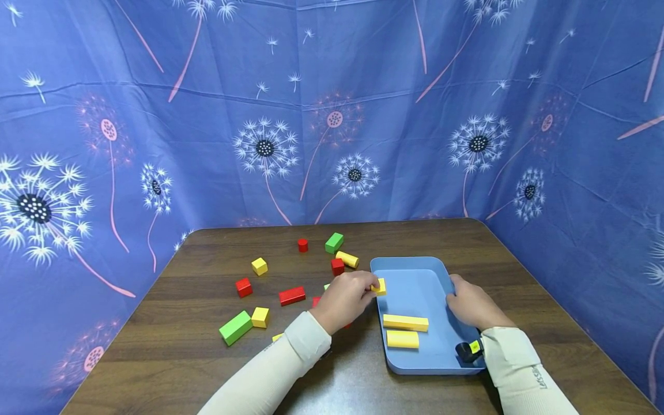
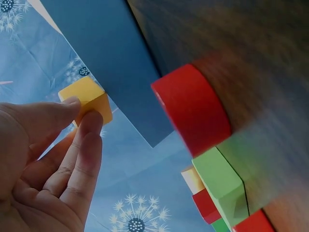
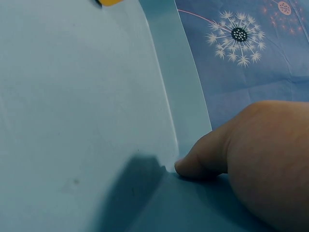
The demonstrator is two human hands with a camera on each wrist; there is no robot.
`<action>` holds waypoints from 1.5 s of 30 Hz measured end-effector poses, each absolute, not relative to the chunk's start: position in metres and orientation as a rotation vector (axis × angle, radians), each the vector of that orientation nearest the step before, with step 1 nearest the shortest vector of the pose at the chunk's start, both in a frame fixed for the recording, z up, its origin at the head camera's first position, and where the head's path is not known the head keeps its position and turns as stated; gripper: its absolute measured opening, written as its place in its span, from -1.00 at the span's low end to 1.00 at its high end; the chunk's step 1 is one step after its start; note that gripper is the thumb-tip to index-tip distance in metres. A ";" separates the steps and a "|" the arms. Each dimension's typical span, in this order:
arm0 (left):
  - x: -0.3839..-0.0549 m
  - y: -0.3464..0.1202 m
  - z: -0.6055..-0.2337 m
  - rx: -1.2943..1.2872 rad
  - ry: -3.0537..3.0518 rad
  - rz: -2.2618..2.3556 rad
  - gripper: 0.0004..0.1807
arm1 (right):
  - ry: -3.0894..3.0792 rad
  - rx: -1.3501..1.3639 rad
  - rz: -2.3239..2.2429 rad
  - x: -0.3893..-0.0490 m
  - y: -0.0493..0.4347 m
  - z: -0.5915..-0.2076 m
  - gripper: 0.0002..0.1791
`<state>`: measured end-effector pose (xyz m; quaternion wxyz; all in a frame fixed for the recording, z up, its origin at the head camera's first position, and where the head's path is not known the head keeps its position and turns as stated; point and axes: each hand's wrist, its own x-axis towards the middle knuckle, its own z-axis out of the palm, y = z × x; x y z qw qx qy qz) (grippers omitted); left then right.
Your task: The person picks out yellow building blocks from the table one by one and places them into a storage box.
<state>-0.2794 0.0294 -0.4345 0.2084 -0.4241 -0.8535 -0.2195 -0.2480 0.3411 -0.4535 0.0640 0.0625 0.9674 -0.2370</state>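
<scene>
My left hand [image 1: 346,300] pinches a yellow cube [image 1: 381,287] between thumb and fingers, over the left rim of the blue tray [image 1: 415,363]. In the left wrist view the same yellow cube [image 2: 87,99] shows at the fingertips, with the tray's side wall [image 2: 111,63] behind it. My right hand [image 1: 474,302] grips the tray's right rim; in the right wrist view its thumb [image 3: 203,154] lies over the wall onto the inside. A long yellow block [image 1: 406,323] and a yellow cylinder [image 1: 402,339] lie inside the tray, toward its near left.
Left of the tray, loose blocks spread over the wooden table [image 1: 197,288]: a red block [image 1: 292,296], a green block [image 1: 236,328], a yellow cube [image 1: 260,317], a yellow cylinder [image 1: 347,259] and several others. Some are partly hidden by my left arm. A blue patterned cloth [image 1: 218,115] hangs behind.
</scene>
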 end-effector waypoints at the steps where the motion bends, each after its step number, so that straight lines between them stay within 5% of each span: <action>1: -0.279 0.030 -0.435 -1.184 -2.370 -0.612 -0.83 | 2.923 0.188 -0.717 -0.248 0.341 -0.453 -0.34; 45: -0.277 0.036 -0.444 -1.211 -2.335 -0.403 -0.84 | 2.939 0.160 -0.711 -0.248 0.342 -0.455 -0.34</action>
